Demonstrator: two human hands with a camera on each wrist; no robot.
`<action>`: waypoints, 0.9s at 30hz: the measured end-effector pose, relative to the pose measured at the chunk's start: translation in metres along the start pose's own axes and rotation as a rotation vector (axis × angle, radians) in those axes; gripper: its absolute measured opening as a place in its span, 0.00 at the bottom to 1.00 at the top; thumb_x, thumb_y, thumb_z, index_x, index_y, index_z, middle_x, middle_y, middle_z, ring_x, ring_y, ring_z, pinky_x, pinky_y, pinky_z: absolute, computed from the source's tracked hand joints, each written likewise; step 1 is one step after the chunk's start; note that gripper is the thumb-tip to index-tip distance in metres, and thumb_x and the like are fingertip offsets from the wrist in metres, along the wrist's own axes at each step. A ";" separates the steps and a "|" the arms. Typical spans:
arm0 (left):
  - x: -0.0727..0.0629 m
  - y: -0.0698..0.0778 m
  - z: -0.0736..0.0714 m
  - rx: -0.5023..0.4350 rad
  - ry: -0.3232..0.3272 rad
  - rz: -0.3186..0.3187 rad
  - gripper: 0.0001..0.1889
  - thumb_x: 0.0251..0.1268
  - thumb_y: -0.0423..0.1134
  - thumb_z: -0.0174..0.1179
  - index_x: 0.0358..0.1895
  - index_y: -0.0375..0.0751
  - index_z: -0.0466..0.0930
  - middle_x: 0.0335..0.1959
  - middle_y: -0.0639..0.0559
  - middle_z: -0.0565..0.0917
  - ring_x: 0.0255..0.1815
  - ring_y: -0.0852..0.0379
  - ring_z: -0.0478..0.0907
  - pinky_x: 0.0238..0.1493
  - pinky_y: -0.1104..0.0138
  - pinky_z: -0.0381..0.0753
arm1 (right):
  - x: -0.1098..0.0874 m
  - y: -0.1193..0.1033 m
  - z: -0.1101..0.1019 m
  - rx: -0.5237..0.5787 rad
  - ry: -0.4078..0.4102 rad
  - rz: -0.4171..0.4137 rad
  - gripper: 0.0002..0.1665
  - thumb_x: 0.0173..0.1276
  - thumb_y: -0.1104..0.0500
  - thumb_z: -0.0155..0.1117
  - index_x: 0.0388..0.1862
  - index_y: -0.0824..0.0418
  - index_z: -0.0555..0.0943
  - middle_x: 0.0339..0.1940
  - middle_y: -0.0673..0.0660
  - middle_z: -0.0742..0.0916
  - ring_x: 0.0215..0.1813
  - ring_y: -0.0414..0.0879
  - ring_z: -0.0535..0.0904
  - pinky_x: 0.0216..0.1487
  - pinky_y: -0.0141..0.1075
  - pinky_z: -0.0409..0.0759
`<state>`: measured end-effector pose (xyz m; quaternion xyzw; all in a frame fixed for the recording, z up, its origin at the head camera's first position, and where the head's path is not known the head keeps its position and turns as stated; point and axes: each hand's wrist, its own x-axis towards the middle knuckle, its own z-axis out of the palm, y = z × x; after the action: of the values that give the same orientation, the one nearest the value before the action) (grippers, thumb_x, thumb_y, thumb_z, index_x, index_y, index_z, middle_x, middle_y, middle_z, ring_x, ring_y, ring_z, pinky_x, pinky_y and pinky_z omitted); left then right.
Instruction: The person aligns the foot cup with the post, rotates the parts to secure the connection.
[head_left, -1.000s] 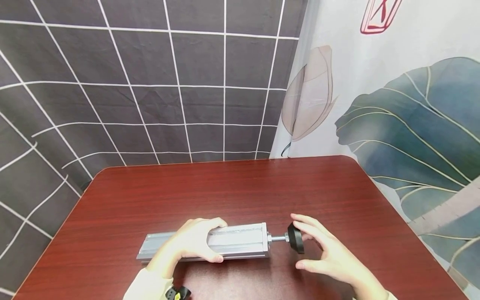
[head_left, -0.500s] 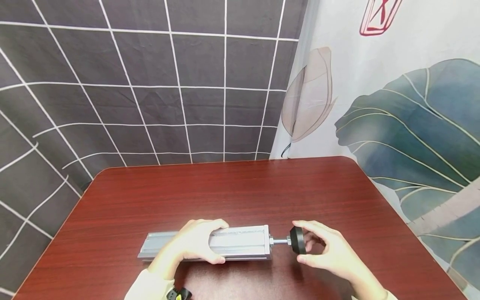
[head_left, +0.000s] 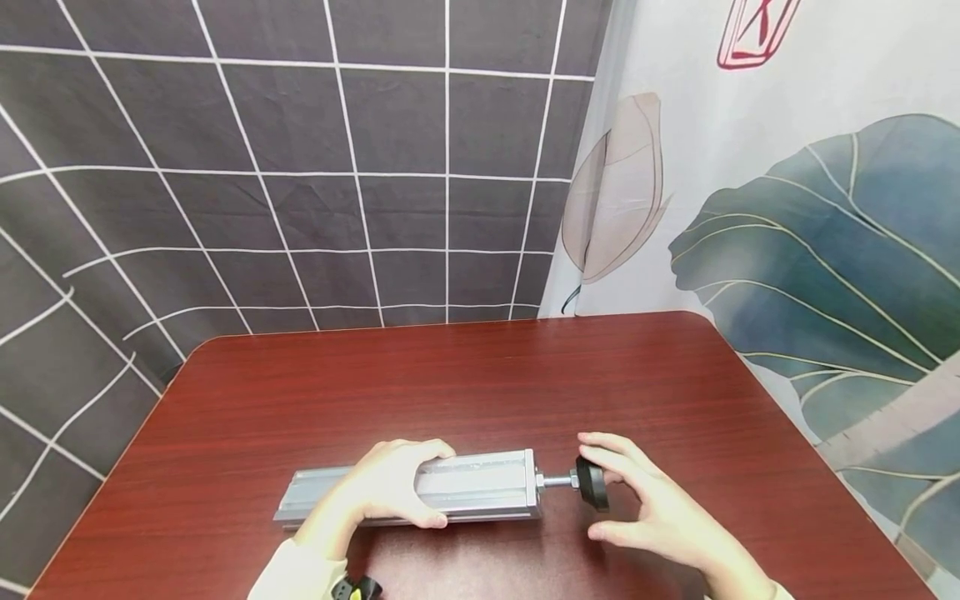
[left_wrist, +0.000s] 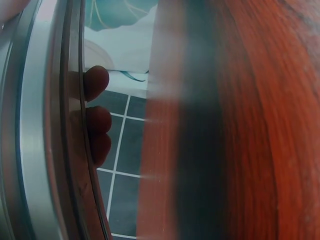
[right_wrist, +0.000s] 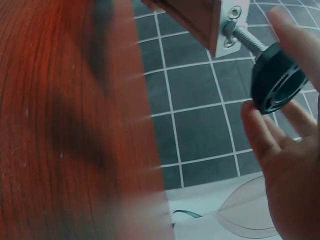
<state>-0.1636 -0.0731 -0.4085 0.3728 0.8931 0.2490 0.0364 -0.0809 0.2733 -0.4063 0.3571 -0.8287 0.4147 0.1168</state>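
In the head view, my left hand (head_left: 393, 482) grips a silver aluminium profile (head_left: 480, 483) across its middle, thumb on the near side. The left wrist view has the profile (left_wrist: 37, 120) along the left, its fingertips (left_wrist: 97, 82) showing past the edge; a gap separates it from the table. A threaded bolt with nuts (head_left: 557, 481) sticks out of the profile's right end plate and carries a black levelling foot (head_left: 592, 483). Around that foot my right hand (head_left: 652, 508) is spread, thumb apart from it. In the right wrist view, a fingertip meets or nearly meets the foot (right_wrist: 275, 80).
The reddish-brown wooden table (head_left: 450, 375) extends behind and to both sides of the hands. A dark grid-patterned curtain (head_left: 405, 208) hangs behind it, and a white leaf-print curtain (head_left: 645, 275) is at the right. A black wrist strap (head_left: 356, 588) sits by the left sleeve.
Half a second ago my right thumb and fingers were closed on the black foot; now they have spread apart, much as one second ago. The left hand keeps its grip.
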 end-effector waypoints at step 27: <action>0.000 0.001 -0.004 0.012 -0.002 0.004 0.34 0.26 0.61 0.72 0.47 0.58 0.77 0.37 0.62 0.82 0.35 0.64 0.77 0.36 0.65 0.74 | 0.005 0.002 0.001 -0.030 0.082 -0.156 0.43 0.48 0.61 0.77 0.62 0.68 0.69 0.62 0.63 0.72 0.53 0.39 0.72 0.44 0.28 0.73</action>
<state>-0.1638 -0.0746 -0.4045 0.3749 0.8939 0.2433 0.0344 -0.0856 0.2703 -0.4055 0.4013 -0.7990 0.4064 0.1880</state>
